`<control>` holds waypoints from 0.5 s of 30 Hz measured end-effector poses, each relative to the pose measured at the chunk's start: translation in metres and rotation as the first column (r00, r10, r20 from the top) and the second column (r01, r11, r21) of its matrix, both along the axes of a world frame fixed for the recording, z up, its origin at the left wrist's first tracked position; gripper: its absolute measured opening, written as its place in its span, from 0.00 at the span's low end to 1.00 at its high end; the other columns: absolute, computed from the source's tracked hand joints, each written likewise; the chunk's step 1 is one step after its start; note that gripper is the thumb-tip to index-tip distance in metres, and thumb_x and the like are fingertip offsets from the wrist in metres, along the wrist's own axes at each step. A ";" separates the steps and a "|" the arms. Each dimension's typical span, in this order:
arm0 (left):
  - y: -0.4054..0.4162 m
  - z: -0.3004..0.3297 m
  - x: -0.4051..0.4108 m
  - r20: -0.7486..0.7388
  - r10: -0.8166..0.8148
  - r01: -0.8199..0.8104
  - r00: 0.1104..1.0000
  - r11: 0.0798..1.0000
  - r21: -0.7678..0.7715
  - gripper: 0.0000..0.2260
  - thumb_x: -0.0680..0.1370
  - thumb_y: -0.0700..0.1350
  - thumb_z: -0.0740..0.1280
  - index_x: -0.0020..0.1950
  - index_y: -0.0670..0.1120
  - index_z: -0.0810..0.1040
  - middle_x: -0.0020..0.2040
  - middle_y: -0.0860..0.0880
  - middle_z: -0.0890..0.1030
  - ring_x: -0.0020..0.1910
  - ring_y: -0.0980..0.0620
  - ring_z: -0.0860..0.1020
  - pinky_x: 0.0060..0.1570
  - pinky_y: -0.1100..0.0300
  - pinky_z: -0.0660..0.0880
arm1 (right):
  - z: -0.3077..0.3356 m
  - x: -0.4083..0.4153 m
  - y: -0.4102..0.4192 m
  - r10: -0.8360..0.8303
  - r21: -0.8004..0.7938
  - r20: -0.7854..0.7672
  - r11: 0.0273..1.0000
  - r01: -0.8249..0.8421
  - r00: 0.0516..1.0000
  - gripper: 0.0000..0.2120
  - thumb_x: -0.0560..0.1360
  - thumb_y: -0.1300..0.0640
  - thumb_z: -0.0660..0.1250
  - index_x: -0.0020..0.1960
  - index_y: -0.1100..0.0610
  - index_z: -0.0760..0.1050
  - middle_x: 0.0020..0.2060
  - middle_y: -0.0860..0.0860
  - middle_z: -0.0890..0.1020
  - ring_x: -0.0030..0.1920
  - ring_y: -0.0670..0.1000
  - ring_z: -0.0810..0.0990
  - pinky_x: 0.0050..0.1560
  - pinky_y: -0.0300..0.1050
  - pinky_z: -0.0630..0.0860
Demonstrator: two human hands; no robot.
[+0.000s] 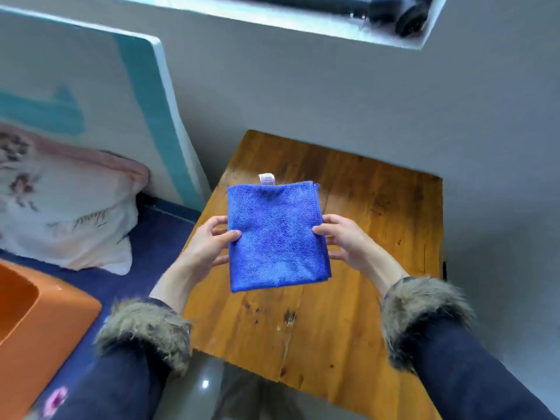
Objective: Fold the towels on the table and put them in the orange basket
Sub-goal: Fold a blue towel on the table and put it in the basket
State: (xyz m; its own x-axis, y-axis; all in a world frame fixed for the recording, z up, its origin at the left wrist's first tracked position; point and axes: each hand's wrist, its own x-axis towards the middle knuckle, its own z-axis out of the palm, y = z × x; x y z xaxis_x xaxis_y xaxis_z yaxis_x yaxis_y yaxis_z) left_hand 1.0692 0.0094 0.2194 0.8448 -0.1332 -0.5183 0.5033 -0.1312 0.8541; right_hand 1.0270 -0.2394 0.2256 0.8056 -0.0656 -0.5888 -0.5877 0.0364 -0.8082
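Two fur-trimmed cuffs (145,328) frame the bottom of the view, dark sleeves running up from them. Beyond the cuffs, the left hand (209,244) and the right hand (345,241) hold a folded blue towel (277,234) between them, one at each side edge. On both hands the fingers are curled: each thumb lies on the top face and the other fingers go underneath, so each side is pinched. The towel is a compact, several-layered rectangle with a white tag (266,179) sticking out at its far edge. It appears to be raised just above the wooden surface (378,207), though how far clear it is I cannot tell.

The basket (39,322) sits low at the left, on a blue bed beside a floral pillow (66,207), well apart from the towel.

Folding of this towel looks finished, so the step in hand is the carry. The next move calls for swinging the towel left and down to the basket opening, keeping both pinches firm so the layers do not slip open. No other towel shows on the surface.
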 end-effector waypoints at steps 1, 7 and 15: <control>0.018 0.010 -0.006 0.024 0.050 -0.050 0.998 0.999 -0.007 0.08 0.76 0.38 0.66 0.49 0.51 0.74 0.46 0.50 0.78 0.42 0.54 0.78 0.40 0.56 0.75 | 0.012 0.006 0.016 0.043 -0.002 0.022 0.999 -0.043 0.999 0.06 0.73 0.62 0.65 0.44 0.51 0.75 0.36 0.45 0.80 0.34 0.44 0.77 0.40 0.42 0.73; 0.137 0.059 -0.049 0.098 0.343 -0.337 0.934 0.939 -0.068 0.09 0.76 0.36 0.64 0.48 0.50 0.74 0.43 0.49 0.78 0.36 0.52 0.77 0.33 0.59 0.74 | 0.068 0.033 0.138 0.319 0.004 0.126 0.947 -0.322 0.939 0.07 0.73 0.62 0.64 0.46 0.52 0.75 0.39 0.47 0.80 0.37 0.47 0.77 0.39 0.41 0.73; 0.313 0.082 -0.119 0.129 0.591 -0.589 0.796 0.806 -0.057 0.13 0.77 0.35 0.64 0.60 0.44 0.70 0.46 0.47 0.77 0.36 0.54 0.77 0.26 0.63 0.75 | 0.092 0.038 0.342 0.588 -0.041 0.144 0.807 -0.589 0.796 0.07 0.75 0.63 0.64 0.51 0.54 0.75 0.38 0.50 0.81 0.34 0.48 0.78 0.31 0.38 0.75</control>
